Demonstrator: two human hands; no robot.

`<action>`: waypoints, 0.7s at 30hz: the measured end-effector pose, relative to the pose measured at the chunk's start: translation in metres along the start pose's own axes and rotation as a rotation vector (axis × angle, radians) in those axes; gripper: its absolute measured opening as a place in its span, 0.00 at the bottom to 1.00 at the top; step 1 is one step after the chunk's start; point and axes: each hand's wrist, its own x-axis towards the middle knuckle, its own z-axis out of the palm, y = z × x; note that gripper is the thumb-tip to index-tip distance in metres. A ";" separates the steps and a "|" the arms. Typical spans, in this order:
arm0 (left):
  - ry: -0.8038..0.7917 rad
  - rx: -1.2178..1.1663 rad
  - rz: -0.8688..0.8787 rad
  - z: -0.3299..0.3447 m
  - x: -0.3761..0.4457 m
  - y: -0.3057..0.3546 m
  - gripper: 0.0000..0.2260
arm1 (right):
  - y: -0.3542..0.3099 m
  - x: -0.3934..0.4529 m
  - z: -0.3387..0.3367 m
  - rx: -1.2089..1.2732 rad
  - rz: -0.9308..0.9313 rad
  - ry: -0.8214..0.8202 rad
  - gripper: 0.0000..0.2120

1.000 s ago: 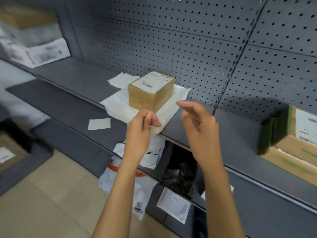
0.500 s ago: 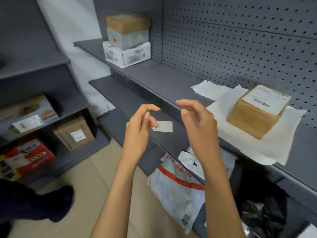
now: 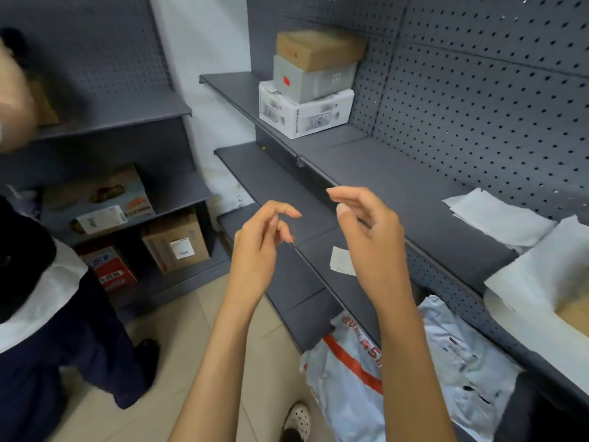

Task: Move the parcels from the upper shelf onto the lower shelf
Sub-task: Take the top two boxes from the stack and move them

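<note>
Three stacked parcels stand at the far end of the upper shelf point(image 3: 398, 173): a brown carton point(image 3: 318, 51) on a grey box point(image 3: 314, 79) on a white box point(image 3: 306, 113). My left hand point(image 3: 259, 244) and my right hand point(image 3: 369, 237) hover empty in front of the lower shelf point(image 3: 287, 193), fingers loosely curled and apart. White flat packets point(image 3: 497, 218) lie on the upper shelf at the right, with a corner of a brown box point(image 3: 573, 317) at the frame edge. A small white slip point(image 3: 342, 261) lies on the lower shelf.
Plastic mail bags point(image 3: 382, 371) lean under the shelves at the bottom right. Another shelf unit at the left holds cartons point(image 3: 175, 240) and a red box point(image 3: 111, 269). A person in dark trousers point(image 3: 63, 330) stands at the left on the tiled floor.
The view has swung left: the brown box and white packets slid to the right edge, the three stacked parcels came closer to centre, and a person appeared at the left. Both hands stayed empty.
</note>
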 end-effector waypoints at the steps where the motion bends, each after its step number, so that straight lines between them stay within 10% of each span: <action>1: -0.004 0.000 0.000 -0.001 0.011 -0.005 0.17 | 0.002 0.011 0.005 -0.002 -0.001 0.002 0.13; 21: -0.043 -0.080 0.083 0.020 0.231 -0.070 0.14 | 0.046 0.211 0.052 -0.080 -0.009 0.061 0.12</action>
